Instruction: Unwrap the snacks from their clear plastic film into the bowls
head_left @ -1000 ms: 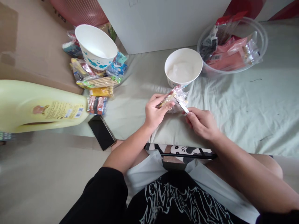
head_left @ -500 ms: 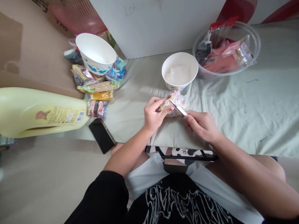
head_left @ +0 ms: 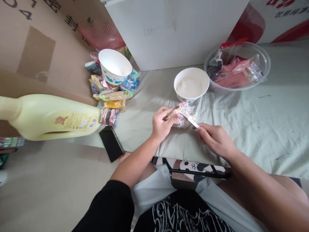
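Observation:
My left hand (head_left: pixel 162 124) pinches a crinkly clear plastic packet (head_left: pixel 184 111) with yellowish and red contents between thumb and fingers. In my right hand (head_left: pixel 216 138) is a small knife (head_left: pixel 193 122) with a white handle and a thin dark blade. The blade points up and left and lies against the packet, close to my left thumb; whether it has cut the plastic I cannot tell. Just behind the packet stands a white paper bowl (head_left: pixel 191 72) holding something translucent and whitish.
At the right is a clear round tub (head_left: pixel 266 64) of packets. Another paper bowl (head_left: pixel 116 67) sits among wrapped snacks (head_left: pixel 114 95) at the left. A yellow jug (head_left: pixel 55 117) lies beside a dark phone (head_left: pixel 111 143). Cardboard (head_left: pixel 36 54) and white boxes (head_left: pixel 173 35) stand behind.
The camera view has shifted, so the scene sits lower and further right. Both hands keep their grips on the packet and the knife, and the blade remains at the plastic.

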`<state>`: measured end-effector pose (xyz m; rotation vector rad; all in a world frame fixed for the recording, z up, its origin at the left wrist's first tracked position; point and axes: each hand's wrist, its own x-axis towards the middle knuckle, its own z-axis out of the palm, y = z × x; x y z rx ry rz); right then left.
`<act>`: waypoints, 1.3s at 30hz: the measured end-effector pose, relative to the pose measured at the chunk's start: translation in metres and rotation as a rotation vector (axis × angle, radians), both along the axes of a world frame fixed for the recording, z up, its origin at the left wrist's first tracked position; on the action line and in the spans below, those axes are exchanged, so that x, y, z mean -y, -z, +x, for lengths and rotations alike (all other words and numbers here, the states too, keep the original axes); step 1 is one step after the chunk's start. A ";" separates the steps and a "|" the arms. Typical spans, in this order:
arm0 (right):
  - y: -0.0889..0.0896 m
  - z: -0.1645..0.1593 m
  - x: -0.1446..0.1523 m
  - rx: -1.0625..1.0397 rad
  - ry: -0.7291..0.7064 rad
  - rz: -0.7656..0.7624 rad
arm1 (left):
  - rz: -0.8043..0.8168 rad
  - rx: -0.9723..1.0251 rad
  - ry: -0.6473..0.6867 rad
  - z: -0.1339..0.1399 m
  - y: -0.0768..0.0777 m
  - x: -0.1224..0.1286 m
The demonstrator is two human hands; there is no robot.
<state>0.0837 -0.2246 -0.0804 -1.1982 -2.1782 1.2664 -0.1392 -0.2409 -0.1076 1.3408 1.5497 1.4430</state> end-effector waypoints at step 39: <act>0.015 0.043 -0.026 0.134 0.180 0.538 | -0.038 -0.297 0.366 -0.037 0.000 -0.009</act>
